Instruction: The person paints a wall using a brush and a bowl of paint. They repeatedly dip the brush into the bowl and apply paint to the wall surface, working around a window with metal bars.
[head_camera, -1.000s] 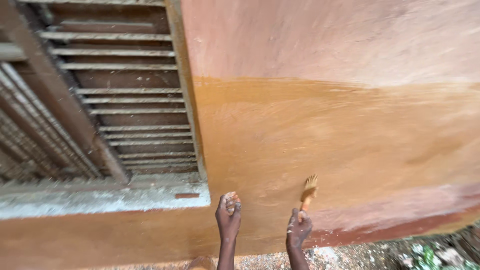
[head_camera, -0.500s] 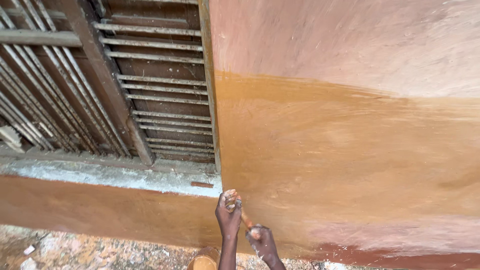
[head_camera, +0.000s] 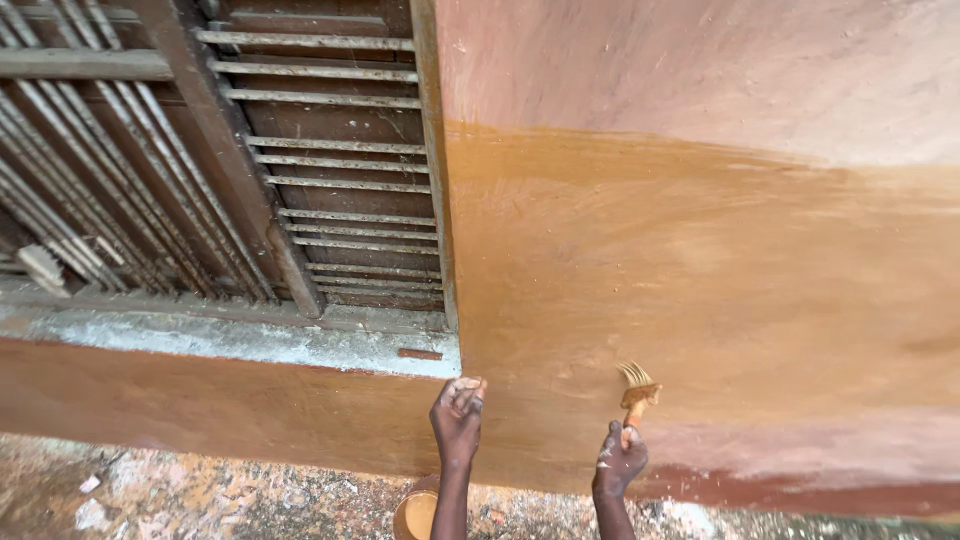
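Observation:
My right hand (head_camera: 620, 458) grips the handle of a small paintbrush (head_camera: 636, 385), whose splayed bristles touch the wet orange-brown painted band of the wall (head_camera: 720, 280). My left hand (head_camera: 458, 408) rests with curled fingers against the wall just below the corner of the window sill, holding nothing. Above the wet band the wall is dry and pale pink. Below it runs a darker red strip near the ground.
A louvred wooden window shutter (head_camera: 330, 160) with metal bars stands at upper left over a worn concrete sill (head_camera: 230, 340). A round container with orange paint (head_camera: 415, 515) sits on the gravelly ground between my forearms.
The view has shifted slightly. My right hand has moved right and up, away from my left hand, bringing the brush back onto the wall. My left hand stays on the wall.

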